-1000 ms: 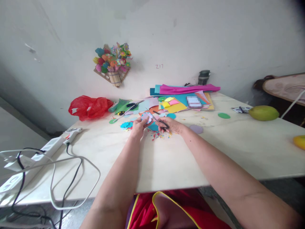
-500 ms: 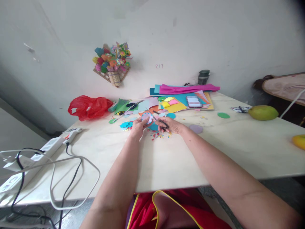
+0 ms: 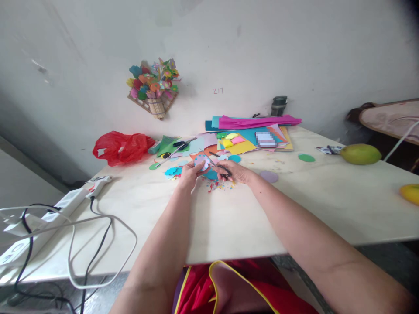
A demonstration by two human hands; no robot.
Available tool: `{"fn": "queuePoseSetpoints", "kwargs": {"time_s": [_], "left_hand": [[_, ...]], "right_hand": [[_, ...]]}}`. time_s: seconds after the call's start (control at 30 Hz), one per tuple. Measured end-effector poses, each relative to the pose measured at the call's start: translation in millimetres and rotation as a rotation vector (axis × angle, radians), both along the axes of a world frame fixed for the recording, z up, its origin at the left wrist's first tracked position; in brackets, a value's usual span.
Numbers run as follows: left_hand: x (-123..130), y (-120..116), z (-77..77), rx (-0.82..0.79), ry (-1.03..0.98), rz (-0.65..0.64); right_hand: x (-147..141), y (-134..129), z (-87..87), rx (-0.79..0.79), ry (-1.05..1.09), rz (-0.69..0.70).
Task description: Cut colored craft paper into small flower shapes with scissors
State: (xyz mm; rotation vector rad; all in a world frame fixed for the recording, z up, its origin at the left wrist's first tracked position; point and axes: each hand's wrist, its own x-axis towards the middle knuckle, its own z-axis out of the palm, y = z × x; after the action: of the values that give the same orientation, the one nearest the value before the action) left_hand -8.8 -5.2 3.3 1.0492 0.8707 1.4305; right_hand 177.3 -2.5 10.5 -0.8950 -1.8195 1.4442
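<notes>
My left hand pinches a lilac paper piece with a scalloped edge between thumb and fingers. In my right hand is a pair of black-handled scissors, its blades pointing up and left beside the lilac paper. Whether the blades touch the paper I cannot tell. Below the hands lie a blue paper circle and a scatter of tiny coloured paper scraps. Left of my left hand sits a pile of blue scalloped paper pieces. A lilac circle lies right of my right hand.
Coloured paper sheets and a second pair of scissors lie towards the wall, near a red plastic bag. A power strip with loose cables is at left. A green mango-like fruit rests at right.
Both hands stay almost where they were, still holding the lilac paper and the scissors. The view has shifted very slightly; nothing else visibly differs.
</notes>
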Motion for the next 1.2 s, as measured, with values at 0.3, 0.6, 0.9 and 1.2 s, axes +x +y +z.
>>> {"fn": "queuePoseSetpoints", "kwargs": {"time_s": [0.3, 0.6, 0.9, 1.2], "left_hand": [[-1.9, 1.2, -1.4, 0.007, 0.01, 0.0], [-1.4, 1.4, -0.8, 0.003, -0.003, -0.003], [-2.4, 2.0, -2.3, 0.018, -0.007, -0.021], [-2.9, 0.9, -0.4, 0.014, -0.009, -0.022]], "right_hand": [[-0.4, -3.7, 4.8, 0.008, -0.021, -0.001], [0.0, -2.6, 3.4, 0.009, -0.019, -0.002], [-0.1, -2.2, 3.2, 0.023, -0.029, 0.001], [-0.8, -6.7, 8.7, 0.002, -0.026, -0.005]]}}
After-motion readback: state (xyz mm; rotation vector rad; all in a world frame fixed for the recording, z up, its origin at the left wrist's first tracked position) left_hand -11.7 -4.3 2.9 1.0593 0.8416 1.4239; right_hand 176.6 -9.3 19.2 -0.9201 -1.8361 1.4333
